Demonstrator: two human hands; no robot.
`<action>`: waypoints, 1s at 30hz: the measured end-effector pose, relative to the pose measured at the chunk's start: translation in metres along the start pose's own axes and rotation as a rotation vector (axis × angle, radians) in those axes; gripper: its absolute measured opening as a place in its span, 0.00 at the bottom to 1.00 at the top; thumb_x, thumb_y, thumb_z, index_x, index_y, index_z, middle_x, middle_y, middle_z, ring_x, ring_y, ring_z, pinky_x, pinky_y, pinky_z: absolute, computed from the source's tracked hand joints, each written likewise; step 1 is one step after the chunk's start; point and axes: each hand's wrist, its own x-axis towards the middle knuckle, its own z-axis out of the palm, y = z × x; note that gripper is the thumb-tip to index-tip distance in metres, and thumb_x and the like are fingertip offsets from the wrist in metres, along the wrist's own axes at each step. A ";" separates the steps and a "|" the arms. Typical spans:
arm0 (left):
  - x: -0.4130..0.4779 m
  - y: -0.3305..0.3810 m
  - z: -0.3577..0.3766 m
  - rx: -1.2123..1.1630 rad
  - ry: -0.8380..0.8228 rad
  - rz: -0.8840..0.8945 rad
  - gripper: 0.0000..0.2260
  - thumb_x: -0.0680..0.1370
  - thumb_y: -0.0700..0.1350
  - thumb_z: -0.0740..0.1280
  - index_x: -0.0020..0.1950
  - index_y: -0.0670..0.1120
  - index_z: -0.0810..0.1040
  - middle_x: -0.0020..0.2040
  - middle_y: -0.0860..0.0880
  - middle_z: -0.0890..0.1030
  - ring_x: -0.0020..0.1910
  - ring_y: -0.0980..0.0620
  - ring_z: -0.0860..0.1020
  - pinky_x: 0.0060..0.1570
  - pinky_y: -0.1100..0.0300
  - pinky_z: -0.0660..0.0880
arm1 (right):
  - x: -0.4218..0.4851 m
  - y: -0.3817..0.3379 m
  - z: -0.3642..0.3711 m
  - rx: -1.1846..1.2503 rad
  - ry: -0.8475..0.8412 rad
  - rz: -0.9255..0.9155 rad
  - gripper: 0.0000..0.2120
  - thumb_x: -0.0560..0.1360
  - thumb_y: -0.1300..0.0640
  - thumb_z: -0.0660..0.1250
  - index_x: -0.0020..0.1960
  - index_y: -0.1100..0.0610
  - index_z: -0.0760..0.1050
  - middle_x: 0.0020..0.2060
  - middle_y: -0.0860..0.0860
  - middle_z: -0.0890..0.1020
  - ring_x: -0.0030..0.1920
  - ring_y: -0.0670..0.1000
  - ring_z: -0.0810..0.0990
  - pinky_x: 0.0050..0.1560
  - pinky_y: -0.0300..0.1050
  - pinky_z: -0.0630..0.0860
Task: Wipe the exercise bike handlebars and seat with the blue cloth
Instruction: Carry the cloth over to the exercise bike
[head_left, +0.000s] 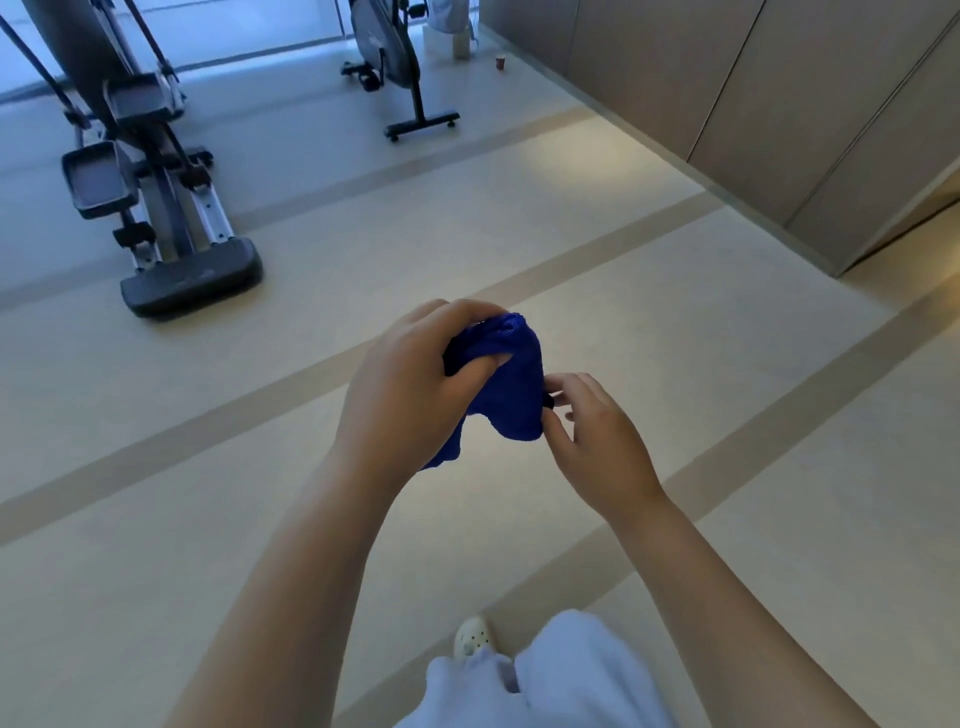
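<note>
A bunched blue cloth (511, 384) hangs in front of me at mid-frame, above the floor. My left hand (410, 384) grips its upper part, with fingers over the top and thumb pressed into the fabric. My right hand (592, 436) pinches the cloth's lower right edge with thumb and fingertips. The exercise bike (387, 52) stands far ahead at the top centre. Only its dark body, pedal and floor stand show; handlebars and seat are out of frame.
An elliptical trainer (150, 171) stands at the far left on the pale striped floor (675, 322). Beige wall panels (753, 104) run along the right. A small red cup (501, 62) sits on the floor by the bike. My white trousers and shoe (475, 636) show below.
</note>
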 end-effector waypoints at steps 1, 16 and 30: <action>0.012 -0.005 -0.001 0.003 -0.006 0.001 0.12 0.74 0.44 0.67 0.54 0.59 0.78 0.47 0.59 0.80 0.48 0.58 0.77 0.46 0.52 0.77 | 0.012 0.001 0.002 0.008 -0.004 0.010 0.10 0.78 0.58 0.62 0.58 0.49 0.72 0.52 0.40 0.76 0.51 0.41 0.76 0.50 0.37 0.77; 0.246 -0.055 0.018 0.106 0.034 -0.075 0.12 0.76 0.45 0.66 0.55 0.60 0.78 0.46 0.61 0.78 0.48 0.62 0.75 0.44 0.65 0.72 | 0.259 0.059 0.009 0.061 -0.116 -0.036 0.10 0.79 0.57 0.60 0.58 0.46 0.73 0.52 0.37 0.75 0.54 0.40 0.75 0.52 0.42 0.77; 0.492 -0.098 0.037 0.154 0.121 -0.170 0.12 0.76 0.44 0.67 0.54 0.60 0.78 0.45 0.62 0.78 0.47 0.63 0.74 0.44 0.65 0.72 | 0.540 0.115 -0.014 -0.060 -0.165 -0.108 0.12 0.79 0.55 0.59 0.62 0.50 0.71 0.56 0.41 0.75 0.55 0.41 0.74 0.51 0.39 0.73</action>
